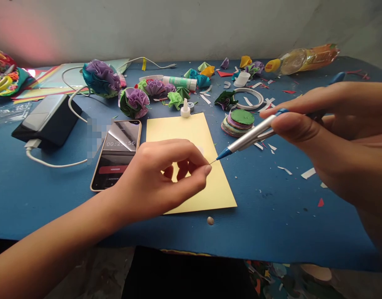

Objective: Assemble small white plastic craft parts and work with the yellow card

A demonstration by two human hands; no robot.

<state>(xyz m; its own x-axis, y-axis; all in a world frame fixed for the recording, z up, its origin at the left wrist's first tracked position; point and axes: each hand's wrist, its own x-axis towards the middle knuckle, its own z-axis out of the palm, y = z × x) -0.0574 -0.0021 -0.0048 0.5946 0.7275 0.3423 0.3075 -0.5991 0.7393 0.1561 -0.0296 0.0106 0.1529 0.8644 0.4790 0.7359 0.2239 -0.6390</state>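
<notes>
Left fingers (pixel 191 187): pinched together on the pen-like tool's (pixel 243 140) thin tip
Right fingers (pixel 295 126): closed around its barrel
Pen-like tool: silver, blue-nosed, slanted between both
Yellow paper (pixel 218 189): lay beneath left fingers
Phone (pixel 119 145): lay left of these, partly covered

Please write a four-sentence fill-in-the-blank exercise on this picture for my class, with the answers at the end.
1. The right hand holds a pen-like tool whose tapered end is colored ____.
2. Below the left hand, the sheet of paper is colored ____.
3. In the picture, the phone lies to the ____ of the bottle.
4. The bottle lies on its ____.

Answers: blue; yellow; left; side.
</notes>
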